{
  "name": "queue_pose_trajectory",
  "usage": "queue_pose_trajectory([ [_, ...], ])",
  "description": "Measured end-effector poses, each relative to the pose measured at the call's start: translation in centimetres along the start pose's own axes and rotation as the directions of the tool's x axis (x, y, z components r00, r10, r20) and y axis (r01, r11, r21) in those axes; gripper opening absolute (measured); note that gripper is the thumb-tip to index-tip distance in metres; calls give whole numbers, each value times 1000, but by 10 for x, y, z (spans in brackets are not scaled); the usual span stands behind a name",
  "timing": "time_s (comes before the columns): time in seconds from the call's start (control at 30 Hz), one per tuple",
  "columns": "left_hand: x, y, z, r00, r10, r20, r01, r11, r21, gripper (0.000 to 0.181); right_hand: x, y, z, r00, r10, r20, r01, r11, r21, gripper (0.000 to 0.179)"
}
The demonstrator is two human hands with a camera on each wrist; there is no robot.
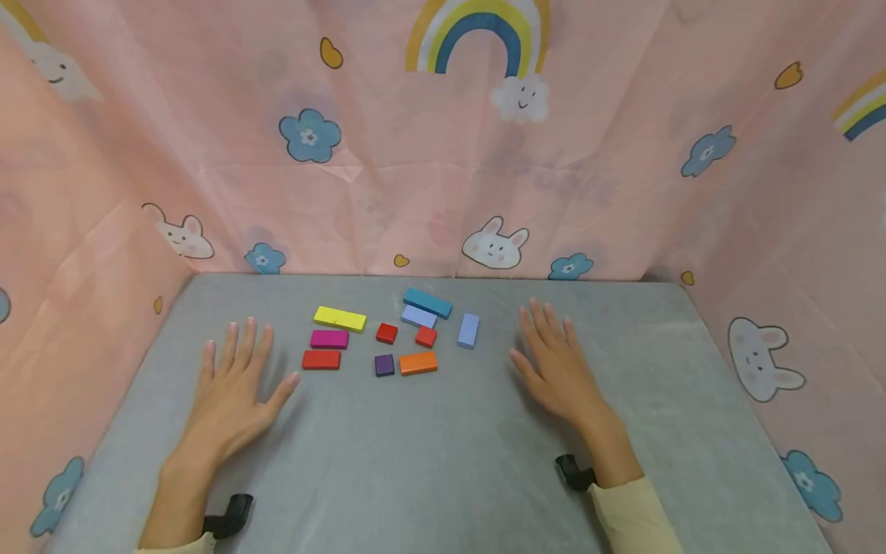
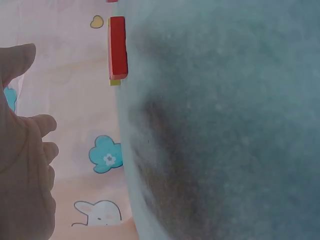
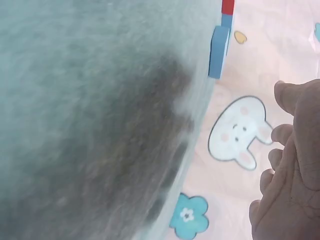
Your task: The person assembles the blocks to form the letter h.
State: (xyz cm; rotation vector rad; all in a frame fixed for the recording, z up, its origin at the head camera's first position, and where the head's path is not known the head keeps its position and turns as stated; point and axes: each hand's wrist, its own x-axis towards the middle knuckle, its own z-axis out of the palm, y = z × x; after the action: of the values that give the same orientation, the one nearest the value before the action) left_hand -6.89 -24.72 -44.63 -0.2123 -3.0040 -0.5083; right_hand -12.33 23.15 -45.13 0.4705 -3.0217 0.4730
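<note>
Several coloured blocks lie flat on the grey table between my two hands. My left hand (image 1: 231, 396) hovers at their left with fingers straight and thumb spread, nearest the red block (image 1: 321, 360). Above that red block lie a magenta block (image 1: 329, 339) and a yellow block (image 1: 340, 319). My right hand (image 1: 559, 369) is held over the table on the other side, fingers straight, nearest a light blue block (image 1: 467, 331). In the middle are small red blocks (image 1: 387, 333), a purple block (image 1: 384, 365), an orange block (image 1: 418, 363) and a darker blue block (image 1: 428, 302). Neither hand touches a block.
A pink curtain (image 1: 388, 192) with rainbows, rabbits and flowers surrounds the grey table (image 1: 415, 477) at the back and sides. Each wrist wears a black camera mount (image 1: 576, 473). In the left wrist view, a red block (image 2: 118, 47) stands out near the table's far edge.
</note>
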Motion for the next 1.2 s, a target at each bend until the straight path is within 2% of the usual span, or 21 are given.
queue_pose_trajectory([
  [0.3, 4, 4, 1, 1000, 10, 15, -10, 1000, -10, 89, 21, -16, 0, 998, -40, 58, 40, 999, 12, 69],
  [0.47, 10, 7, 4, 999, 8, 49, -6, 999, -41, 88, 34, -25, 0, 994, -78, 82, 77, 997, 14, 69],
  [0.63, 25, 12, 3, 998, 23, 64, -21, 999, -34, 87, 52, -32, 2, 983, -136, 127, 134, 991, 27, 67],
  [0.87, 48, 29, 7, 998, 50, 32, -48, 996, -75, 74, 75, -47, 4, 957, -224, 186, 233, 972, -28, 62],
  [1.03, 59, 38, 17, 997, 12, 82, -3, 993, -116, 74, 89, -58, 8, 941, -274, 198, 287, 957, -44, 55],
  [1.2, 69, 45, 20, 987, -94, 131, 109, 987, -115, 84, 110, -71, 15, 912, -340, 228, 359, 932, -46, 52],
])
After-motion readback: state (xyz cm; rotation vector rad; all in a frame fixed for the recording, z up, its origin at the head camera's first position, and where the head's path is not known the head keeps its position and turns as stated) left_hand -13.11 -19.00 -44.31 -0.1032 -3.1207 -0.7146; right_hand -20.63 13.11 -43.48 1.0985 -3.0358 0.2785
